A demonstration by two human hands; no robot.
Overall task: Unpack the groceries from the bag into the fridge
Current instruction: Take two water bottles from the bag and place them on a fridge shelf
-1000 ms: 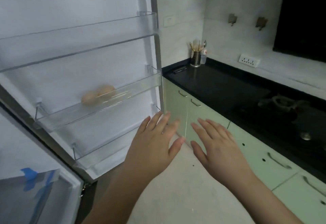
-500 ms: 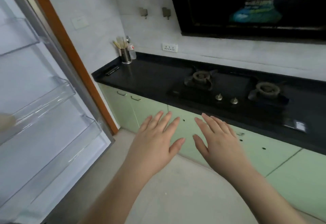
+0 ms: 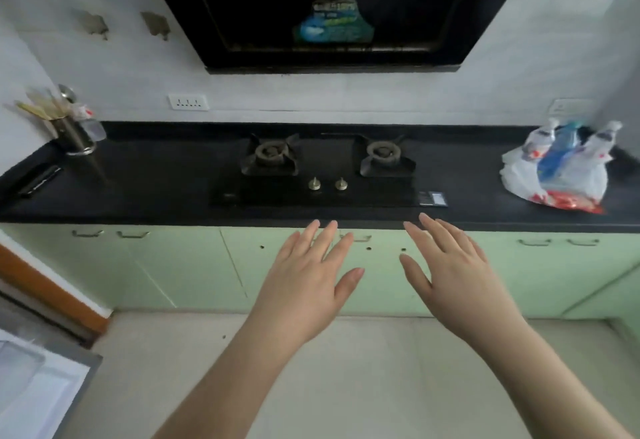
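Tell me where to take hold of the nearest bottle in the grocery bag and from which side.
Grip the bottle at its neck, coming from above with the right hand. It stands upright with its top poking out of the open bag, while the plastic wraps its lower body.

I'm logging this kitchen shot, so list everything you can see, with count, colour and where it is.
grocery bag: one, white plastic with red print, countertop far right
bottles: about three, clear and blue, upright in the bag
gas hob: one, black, two burners, counter centre
range hood: one, black, above the hob
utensil holder: one, metal, counter far left
wall socket: one, white, left of the hood
cabinets: pale green, below the counter
fridge door: white, bottom left corner
left hand: empty, fingers spread
right hand: empty, fingers spread
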